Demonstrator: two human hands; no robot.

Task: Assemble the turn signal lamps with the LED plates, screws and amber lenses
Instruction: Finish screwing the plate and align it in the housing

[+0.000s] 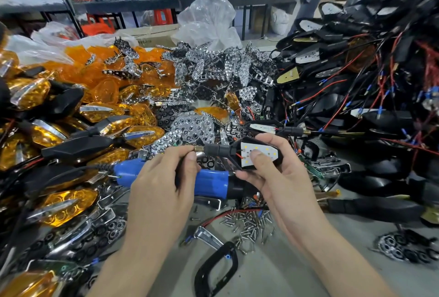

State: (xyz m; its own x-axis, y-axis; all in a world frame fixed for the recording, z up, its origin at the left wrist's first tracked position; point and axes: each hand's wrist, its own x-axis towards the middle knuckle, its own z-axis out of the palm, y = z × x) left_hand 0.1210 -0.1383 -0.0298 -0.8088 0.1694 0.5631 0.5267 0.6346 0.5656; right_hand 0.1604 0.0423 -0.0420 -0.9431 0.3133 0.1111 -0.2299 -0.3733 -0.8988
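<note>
the right hand [280, 178] is gripping a matte black turn signal housing [279, 154] at centre, thumb pressing its flat white led plate [263, 149]. the left hand [164, 182] is pinching the housing's ribbed black stem [215, 150], above a glossy blue electric screwdriver [211, 181].

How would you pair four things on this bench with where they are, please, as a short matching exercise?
Things:
1. lamp housing
2. blue screwdriver
3. screws
4. amber lenses

Places:
A. heaped on the left, further back
B. gripped by the left hand and right hand
C. below the lamp, partly hidden behind the left hand
D. scattered on the bench by the right wrist

Pairs: 1-B, 2-C, 3-D, 4-A
</note>
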